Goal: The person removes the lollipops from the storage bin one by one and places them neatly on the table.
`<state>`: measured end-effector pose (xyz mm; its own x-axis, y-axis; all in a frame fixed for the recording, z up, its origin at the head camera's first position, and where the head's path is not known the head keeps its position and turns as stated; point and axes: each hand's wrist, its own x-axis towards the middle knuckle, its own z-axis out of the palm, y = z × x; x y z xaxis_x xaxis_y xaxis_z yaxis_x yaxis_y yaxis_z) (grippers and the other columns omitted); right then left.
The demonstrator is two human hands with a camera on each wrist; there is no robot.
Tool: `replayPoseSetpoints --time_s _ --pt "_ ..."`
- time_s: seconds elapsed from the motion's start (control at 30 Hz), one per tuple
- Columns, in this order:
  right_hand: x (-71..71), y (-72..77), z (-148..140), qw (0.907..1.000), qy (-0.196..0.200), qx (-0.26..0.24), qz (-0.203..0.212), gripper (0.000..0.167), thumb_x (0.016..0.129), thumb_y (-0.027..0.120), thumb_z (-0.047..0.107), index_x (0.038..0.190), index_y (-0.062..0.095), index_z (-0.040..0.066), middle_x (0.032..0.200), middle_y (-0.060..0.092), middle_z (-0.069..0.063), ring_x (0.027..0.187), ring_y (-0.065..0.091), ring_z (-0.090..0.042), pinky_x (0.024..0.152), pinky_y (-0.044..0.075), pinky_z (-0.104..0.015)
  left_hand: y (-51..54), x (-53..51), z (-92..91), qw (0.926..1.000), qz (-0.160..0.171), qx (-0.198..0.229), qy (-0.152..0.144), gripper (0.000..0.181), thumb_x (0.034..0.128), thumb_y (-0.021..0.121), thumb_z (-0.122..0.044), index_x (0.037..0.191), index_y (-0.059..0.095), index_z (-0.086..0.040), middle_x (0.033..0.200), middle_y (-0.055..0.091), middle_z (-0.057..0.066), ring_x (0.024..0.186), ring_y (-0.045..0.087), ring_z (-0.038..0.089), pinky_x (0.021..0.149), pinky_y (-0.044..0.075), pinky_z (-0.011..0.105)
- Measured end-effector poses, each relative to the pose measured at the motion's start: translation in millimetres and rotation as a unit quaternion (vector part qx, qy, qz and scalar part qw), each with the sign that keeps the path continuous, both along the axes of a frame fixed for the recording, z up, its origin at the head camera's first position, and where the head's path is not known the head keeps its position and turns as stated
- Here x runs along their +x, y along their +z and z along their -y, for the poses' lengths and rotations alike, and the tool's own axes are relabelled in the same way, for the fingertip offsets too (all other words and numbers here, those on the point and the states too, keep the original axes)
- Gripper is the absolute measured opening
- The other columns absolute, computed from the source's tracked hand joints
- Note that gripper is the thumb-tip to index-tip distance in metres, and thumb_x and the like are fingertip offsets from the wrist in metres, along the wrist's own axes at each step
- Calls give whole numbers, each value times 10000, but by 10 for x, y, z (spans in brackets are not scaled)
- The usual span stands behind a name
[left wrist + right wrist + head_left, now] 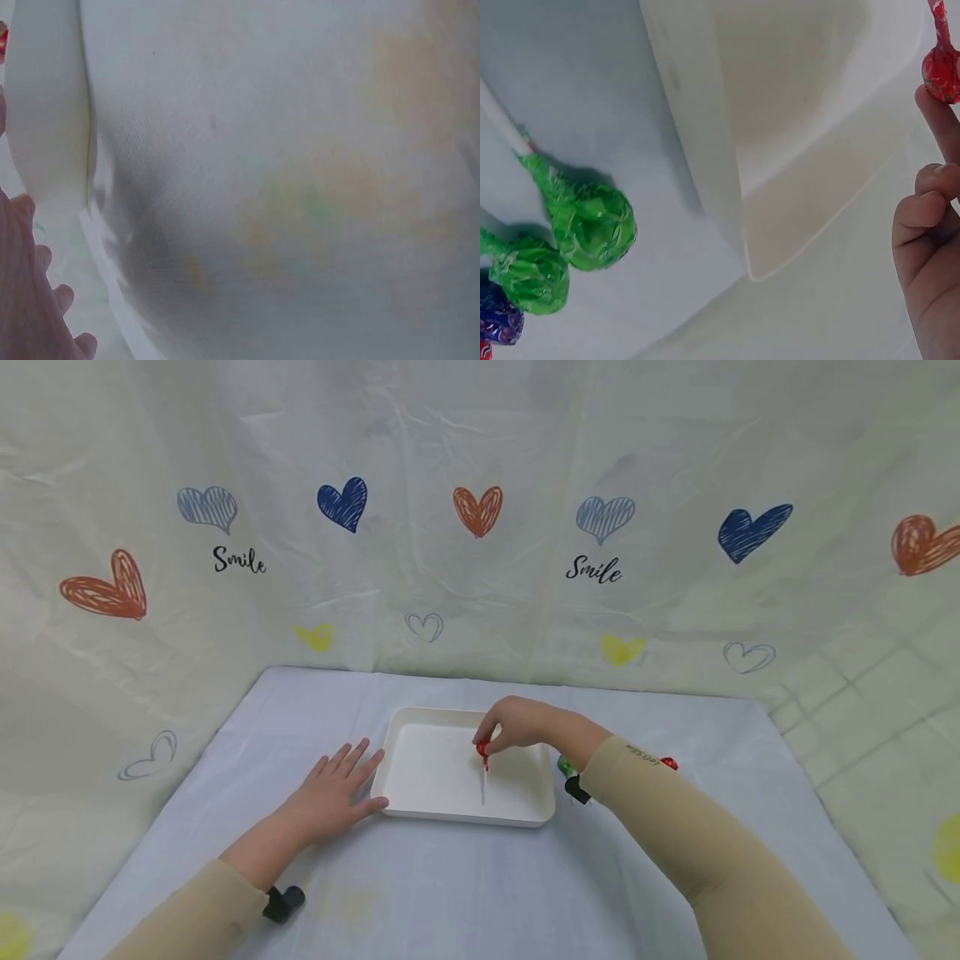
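A red-wrapped lollipop [483, 749] is pinched by its round head in my right hand [517, 723], over the white tray [450, 817]. Its white stick points toward the front of the tray. In the right wrist view the same red lollipop [940, 73] shows at the upper right, against the fingertips. My left hand [327, 797] lies with fingers spread at the tray's left edge, thumb and fingertips touching or very near the rim. In the left wrist view, part of the left hand [30, 292] shows beside the tray wall [49, 112].
Right of the tray, more lollipops lie on the white cloth: a green one [594, 226], a second green one [531, 276] and a blue one [498, 315]. A red one [669, 763] shows beyond the right sleeve. A heart-printed sheet [525, 593] hangs behind the table.
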<state>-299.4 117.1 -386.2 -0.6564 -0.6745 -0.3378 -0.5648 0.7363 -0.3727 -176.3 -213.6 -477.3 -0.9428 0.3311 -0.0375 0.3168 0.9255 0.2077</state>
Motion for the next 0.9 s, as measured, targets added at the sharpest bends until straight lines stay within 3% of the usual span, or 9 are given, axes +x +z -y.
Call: replayPoseSetpoints --time_s 0.53,0.7,0.9 --pt "-29 172 -607 9965 -671 -485 142 258 905 735 249 1161 761 238 1060 695 125 949 591 -158 771 528 -312 36 22 -20 10000 70 -3 39 906 913 428 -741 1596 211 -187 1661 103 105 1501 100 388 1163 109 631" --pt "-8 204 -898 9936 -945 -574 232 259 914 719 233 1170 756 228 1089 695 84 897 580 -191 740 537 -330 60 34 -16 9999 62 115 -17 918 909 421 -749 1592 225 -168 1654 124 132 1494 108 412 1155 107 647" --pt "14 206 -1326 9899 -1251 -610 254 253 921 700 209 1168 757 200 1106 699 47 866 562 -202 735 543 -370 16 24 -10 9999 5 110 -50 908 915 407 -748 1594 217 -177 1657 122 112 1500 102 389 1163 109 629"
